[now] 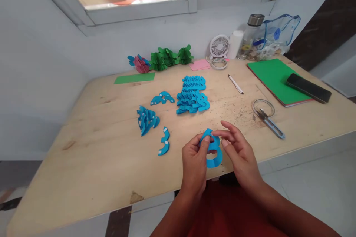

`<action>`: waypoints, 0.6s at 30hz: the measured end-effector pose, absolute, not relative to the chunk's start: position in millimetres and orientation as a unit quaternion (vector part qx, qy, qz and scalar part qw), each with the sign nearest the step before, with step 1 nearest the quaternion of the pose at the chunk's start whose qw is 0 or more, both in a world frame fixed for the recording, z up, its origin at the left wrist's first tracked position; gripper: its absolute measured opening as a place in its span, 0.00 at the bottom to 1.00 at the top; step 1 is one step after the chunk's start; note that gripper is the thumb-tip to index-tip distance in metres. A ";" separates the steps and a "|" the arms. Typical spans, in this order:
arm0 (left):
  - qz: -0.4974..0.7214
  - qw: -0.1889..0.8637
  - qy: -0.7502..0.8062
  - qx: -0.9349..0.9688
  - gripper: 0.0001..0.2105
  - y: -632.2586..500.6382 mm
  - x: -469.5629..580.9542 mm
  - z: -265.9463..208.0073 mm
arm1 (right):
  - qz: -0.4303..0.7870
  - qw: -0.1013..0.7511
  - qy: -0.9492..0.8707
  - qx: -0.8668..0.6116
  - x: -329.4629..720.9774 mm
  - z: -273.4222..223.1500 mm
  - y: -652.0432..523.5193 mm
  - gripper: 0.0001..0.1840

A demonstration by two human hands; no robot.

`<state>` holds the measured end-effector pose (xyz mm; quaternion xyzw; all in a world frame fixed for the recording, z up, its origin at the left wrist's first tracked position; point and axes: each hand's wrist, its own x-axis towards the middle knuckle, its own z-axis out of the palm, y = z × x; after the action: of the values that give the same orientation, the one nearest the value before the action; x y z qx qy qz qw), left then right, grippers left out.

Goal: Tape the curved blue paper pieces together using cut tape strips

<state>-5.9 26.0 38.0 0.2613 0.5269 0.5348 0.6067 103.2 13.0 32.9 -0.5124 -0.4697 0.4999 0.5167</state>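
A blue paper cutout (214, 162), shaped like a figure eight with open loops, is pinched in my left hand (194, 155), thumb on top. My right hand (239, 152) is at the cutout's upper right with fingers apart; its index fingertip appears to touch the paper's top edge. Left of my hands lies a folded blue cutout (166, 142) with small white tape pieces on it. Beyond it are a pile of folded blue pieces (146, 119) and another taped blue piece (162, 98). Several more blue cutouts (191, 100) lie in a heap ahead.
At right are thread snips (271, 124), a tape roll (263, 107), a pen (235, 84), and a phone (308, 88) on green sheets (274, 77). Along the wall stand green paper shapes (168, 57), a small fan (219, 46) and a bottle (250, 37). The table's front edge is close to me.
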 end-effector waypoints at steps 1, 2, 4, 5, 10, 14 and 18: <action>0.534 0.613 0.523 0.255 0.09 26.0 -5.0 38.0 | 0.489 0.518 -0.480 -0.512 103.8 31.6 12.2 0.22; 0.533 0.621 0.518 0.248 0.09 26.1 -4.2 37.9 | 0.479 0.519 -0.490 -0.512 104.4 30.1 11.3 0.22; 0.531 0.636 0.508 0.236 0.10 26.3 -2.7 37.7 | 0.460 0.519 -0.508 -0.512 105.7 27.3 9.7 0.23; 0.530 0.641 0.505 0.231 0.10 26.5 -2.1 37.5 | 0.455 0.518 -0.514 -0.511 106.4 26.2 9.2 0.23; 0.526 0.642 0.510 0.223 0.10 28.0 0.3 37.4 | 0.461 0.521 -0.513 -0.502 108.8 27.9 9.6 0.23; 0.523 0.646 0.509 0.221 0.11 27.8 1.4 38.9 | 0.461 0.525 -0.510 -0.502 108.5 30.8 11.1 0.22; 0.522 0.648 0.512 0.213 0.11 27.5 1.3 41.3 | 0.402 0.513 -0.552 -0.520 108.0 27.3 10.9 0.23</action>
<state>1.3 27.5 41.3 0.2125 0.5122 0.5224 0.6477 108.0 10.9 27.3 -0.5197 -0.5518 0.4023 0.5134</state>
